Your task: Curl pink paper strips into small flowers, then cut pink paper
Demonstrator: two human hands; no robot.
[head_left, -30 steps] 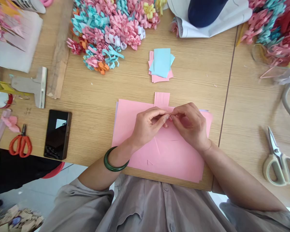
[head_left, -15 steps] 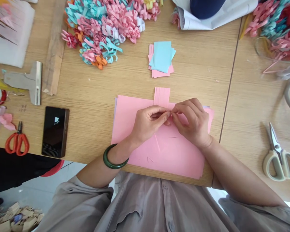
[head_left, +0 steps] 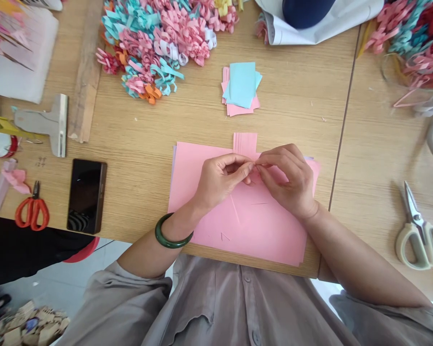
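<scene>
Over a stack of pink paper sheets (head_left: 209, 226), the fingertips of my two hands meet. My left hand (head_left: 222, 178), with a green bangle on its wrist, pinches something tiny between thumb and index finger. My right hand (head_left: 288, 175) is closed in a pinch against the same spot; what lies between the fingertips is too small to make out. Just behind the fingers, a small pink paper piece (head_left: 245, 142) with cut slits sticks out past the sheets. A thin pink strip (head_left: 235, 209) and small scraps lie on the top sheet.
Pink and blue paper rectangles (head_left: 242, 85) lie beyond the sheets. Curled paper strips (head_left: 159, 43) are heaped at the back left. A phone (head_left: 86, 196), red-handled snips (head_left: 32, 206) and a metal clip (head_left: 59, 125) are on the left. Scissors (head_left: 420, 235) lie at the right.
Both hands keep pinching at nearly the same spot, with slight finger movement. The slit pink piece has shifted a little to the right. The view has turned slightly.
</scene>
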